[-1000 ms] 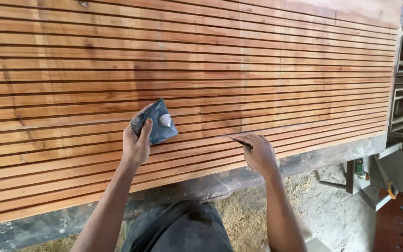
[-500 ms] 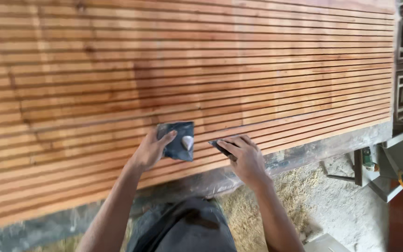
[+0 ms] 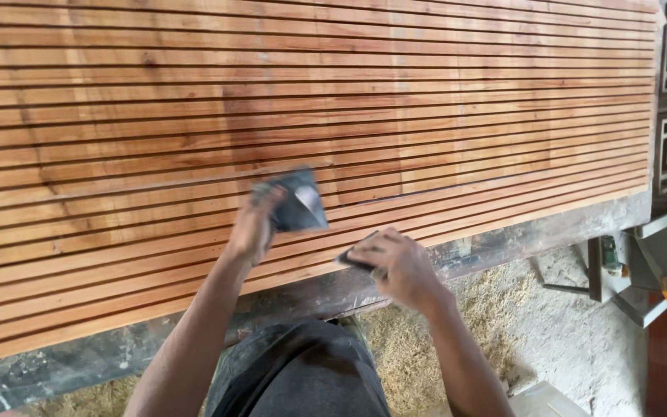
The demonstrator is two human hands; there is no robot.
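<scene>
Head view: left hand [image 3: 252,228] grips a dark sheet [image 3: 296,202] flat on the slatted panel [image 3: 426,100]; right hand [image 3: 397,266], beside it, pinches a dark strip [image 3: 355,259] against a groove, likely to rub inside.

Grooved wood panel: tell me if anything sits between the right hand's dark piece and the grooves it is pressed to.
Nothing visible does. The right hand presses its small dark piece straight onto the grooved wood panel. The left hand holds a dark sheet apart, further left.

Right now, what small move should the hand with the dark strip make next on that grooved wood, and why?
Probably slide the strip along the groove toward the left hand. The right hand presses it into a groove of the panel; the left holds a dark sheet just above.
</scene>
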